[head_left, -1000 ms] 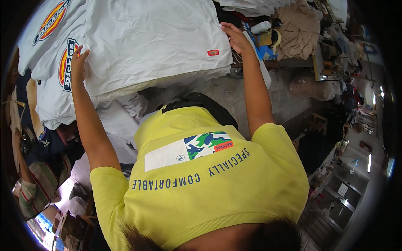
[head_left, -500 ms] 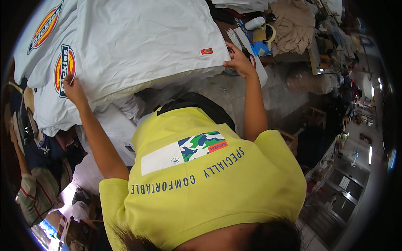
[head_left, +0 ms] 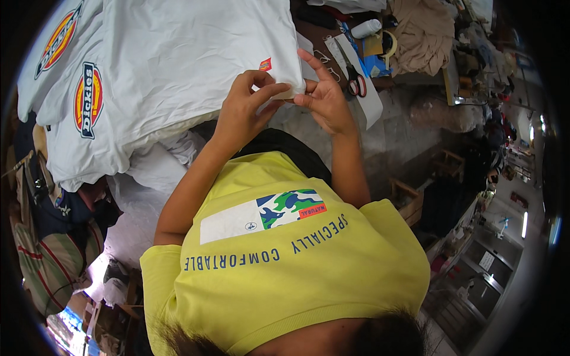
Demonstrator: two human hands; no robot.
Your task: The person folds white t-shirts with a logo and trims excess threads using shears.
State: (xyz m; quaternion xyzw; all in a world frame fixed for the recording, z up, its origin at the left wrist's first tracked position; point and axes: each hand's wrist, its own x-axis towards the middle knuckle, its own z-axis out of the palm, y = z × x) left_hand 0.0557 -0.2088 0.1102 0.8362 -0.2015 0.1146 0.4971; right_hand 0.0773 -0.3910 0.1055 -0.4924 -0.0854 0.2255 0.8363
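A white shirt (head_left: 184, 53) lies on top of a layered pile, with a small red label (head_left: 265, 64) close to its lower right corner. My left hand (head_left: 244, 107) pinches the hem just below that label, thumb and fingers closed on the cloth. At the same corner, my right hand (head_left: 329, 107) holds the edge between thumb and bent fingers, while its index finger points up along the side. The corner is lifted slightly. Farther left on the pile, an oval red, yellow and dark blue print (head_left: 89, 101) faces up.
Scissors (head_left: 356, 85) with red and black handles lie over a white strip (head_left: 371, 110) right of my right hand. Beyond are a white bottle (head_left: 366, 28), a tape roll (head_left: 389, 44) and crumpled beige cloth (head_left: 418, 35). A striped garment (head_left: 44, 267) shows at far left.
My left hand has left the oval print and come right to the hem beside my right hand. The corner is pulled slightly left and raised, uncovering more of the scissors.
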